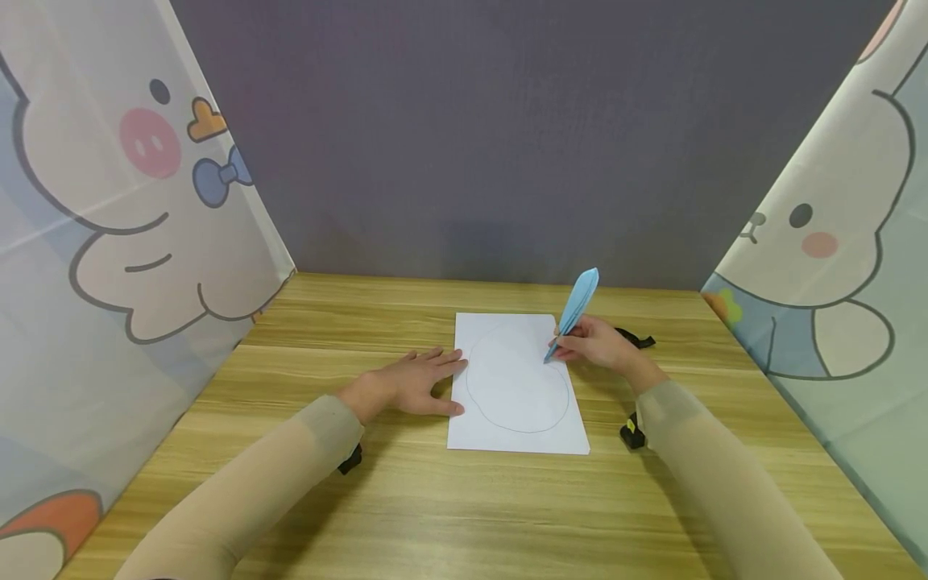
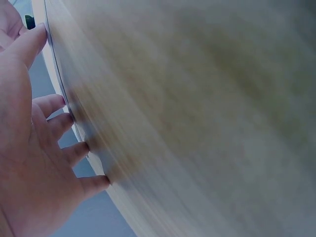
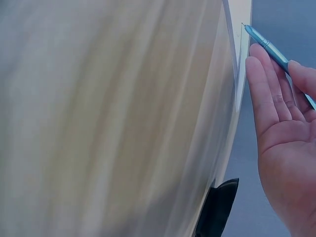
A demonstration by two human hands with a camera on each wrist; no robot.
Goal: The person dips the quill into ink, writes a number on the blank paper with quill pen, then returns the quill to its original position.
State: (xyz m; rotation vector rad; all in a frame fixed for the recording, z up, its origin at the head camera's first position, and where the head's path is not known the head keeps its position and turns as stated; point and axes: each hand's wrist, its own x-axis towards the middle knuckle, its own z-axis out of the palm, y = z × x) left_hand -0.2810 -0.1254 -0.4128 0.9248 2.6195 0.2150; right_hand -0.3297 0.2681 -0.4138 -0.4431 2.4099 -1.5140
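Observation:
A white sheet of paper (image 1: 518, 387) lies on the wooden table, with a large thin oval outline drawn on it. Along the sheet's left edge rests my left hand (image 1: 416, 383), fingers spread and fingertips touching the paper; the left wrist view shows the same hand (image 2: 34, 143) with straight fingers against the surface. My right hand (image 1: 598, 345) pinches a light blue pen (image 1: 576, 306) with a wide feather-shaped top, its tip at the oval's upper right. In the right wrist view, thumb and fingers hold the pen's slim barrel (image 3: 266, 45); its feather top is out of that view.
A black strap or band (image 1: 635, 337) lies on the table (image 1: 406, 515) beyond my right wrist. Small black devices (image 1: 633, 433) sit under both wrists. A dark grey panel (image 1: 464, 137) stands behind the table, with cartoon-printed cloths (image 1: 130, 266) at both sides.

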